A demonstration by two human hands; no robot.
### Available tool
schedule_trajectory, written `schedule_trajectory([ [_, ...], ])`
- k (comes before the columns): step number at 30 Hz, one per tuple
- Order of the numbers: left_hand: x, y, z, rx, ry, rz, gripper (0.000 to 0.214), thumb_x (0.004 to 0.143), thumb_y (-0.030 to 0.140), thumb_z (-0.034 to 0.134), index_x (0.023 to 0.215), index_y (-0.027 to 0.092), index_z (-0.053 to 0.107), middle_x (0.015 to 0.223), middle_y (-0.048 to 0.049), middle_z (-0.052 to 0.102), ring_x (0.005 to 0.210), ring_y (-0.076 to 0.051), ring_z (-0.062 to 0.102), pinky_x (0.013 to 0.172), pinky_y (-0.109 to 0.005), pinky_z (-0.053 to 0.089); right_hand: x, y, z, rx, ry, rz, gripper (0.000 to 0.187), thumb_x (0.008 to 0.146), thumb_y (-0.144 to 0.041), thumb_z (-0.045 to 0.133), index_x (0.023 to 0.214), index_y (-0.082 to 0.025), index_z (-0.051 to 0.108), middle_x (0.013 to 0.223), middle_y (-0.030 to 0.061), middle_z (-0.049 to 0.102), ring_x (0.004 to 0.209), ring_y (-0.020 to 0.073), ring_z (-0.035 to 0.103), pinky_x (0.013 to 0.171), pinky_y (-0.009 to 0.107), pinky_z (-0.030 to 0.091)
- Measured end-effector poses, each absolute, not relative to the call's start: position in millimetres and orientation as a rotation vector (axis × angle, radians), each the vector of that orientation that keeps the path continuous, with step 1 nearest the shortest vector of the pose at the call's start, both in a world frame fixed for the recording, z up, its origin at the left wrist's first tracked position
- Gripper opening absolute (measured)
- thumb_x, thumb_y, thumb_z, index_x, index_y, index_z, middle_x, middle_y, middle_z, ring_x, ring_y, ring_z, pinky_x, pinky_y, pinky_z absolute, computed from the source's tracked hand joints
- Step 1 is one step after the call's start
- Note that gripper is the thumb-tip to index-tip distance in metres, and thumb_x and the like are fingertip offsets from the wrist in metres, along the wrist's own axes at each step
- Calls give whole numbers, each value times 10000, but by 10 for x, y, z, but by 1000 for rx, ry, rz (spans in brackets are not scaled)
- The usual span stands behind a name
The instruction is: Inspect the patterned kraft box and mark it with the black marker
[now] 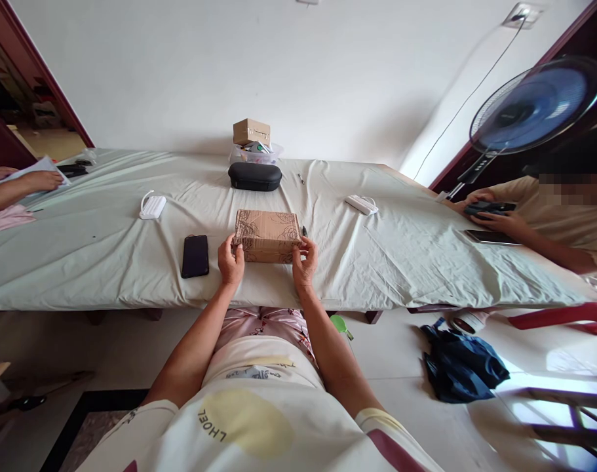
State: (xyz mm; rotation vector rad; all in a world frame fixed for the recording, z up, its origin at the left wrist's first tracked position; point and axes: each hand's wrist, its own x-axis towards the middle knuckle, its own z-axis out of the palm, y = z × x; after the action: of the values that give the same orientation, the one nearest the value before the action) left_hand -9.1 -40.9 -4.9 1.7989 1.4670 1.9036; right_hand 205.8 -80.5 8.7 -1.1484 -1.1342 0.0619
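A brown cardboard box (267, 226) with black scribbled lines on its top and sides sits on the cloth-covered table right in front of me. My left hand (231, 262) grips its near left corner, fingers along the side. At the near right corner, my right hand (305, 262) holds it the same way. Just beyond the right hand, a dark pen (305, 231) shows beside the box, partly hidden. To the left of my left hand lies a black smartphone (195, 256), screen up. The box looks closed; its underside is hidden.
Behind the box are a black zip case (255, 177), a clear plastic tub (256, 156) with a smaller carton (251, 131) on it, and another pen (301, 178). White power banks (153, 206) lie at both sides. Other people's hands (45, 180) are at both table ends; a fan (537, 105) stands right.
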Motion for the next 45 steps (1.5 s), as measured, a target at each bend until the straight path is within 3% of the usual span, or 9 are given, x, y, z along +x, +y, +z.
schedule_trajectory([
  [5,-83,-398,-41,1842,1559,1838,453,1015,425,496,1375,162,576,1325,-202,676,1271,-303,628,1134,-462,480,2042,-786,92,-1190,-1138,107,300,978,-443,563,1198,-256,644,1019,43,642,868,175,594,781,315,539],
  [11,-55,-390,-60,1835,1583,1764,485,994,417,525,1392,141,531,1353,-229,649,1306,-332,604,1158,-504,460,2045,-743,60,-1208,-1141,111,283,992,-449,546,1177,-253,634,1007,48,644,885,182,602,758,307,538],
  [20,-43,-373,-84,1819,1602,1753,479,999,412,527,1381,122,524,1313,-239,646,1295,-338,615,1143,-506,481,2092,-713,76,-1238,-1184,54,214,987,-391,546,1121,-245,626,1029,55,665,911,200,594,896,382,531],
  [30,-39,-359,-112,1785,1619,1714,493,918,221,567,1399,129,503,1343,-232,637,1331,-343,595,1180,-538,454,2103,-668,-24,-1240,-1249,54,307,1006,-368,467,1269,-250,573,1061,72,631,963,212,597,874,371,532],
  [37,-51,-356,-123,1766,1569,1714,485,922,240,551,1397,159,494,1374,-219,627,1354,-334,582,1177,-530,460,2086,-694,16,-1253,-1228,31,295,989,-366,493,1239,-246,597,1025,61,630,939,214,598,917,398,530],
  [45,-24,-376,-122,1756,1595,1713,489,933,245,545,1404,124,495,1369,-250,623,1366,-355,577,1187,-555,449,2403,-634,94,-1314,-1200,149,391,1018,-467,482,1311,-238,603,952,47,664,874,206,605,863,383,516],
])
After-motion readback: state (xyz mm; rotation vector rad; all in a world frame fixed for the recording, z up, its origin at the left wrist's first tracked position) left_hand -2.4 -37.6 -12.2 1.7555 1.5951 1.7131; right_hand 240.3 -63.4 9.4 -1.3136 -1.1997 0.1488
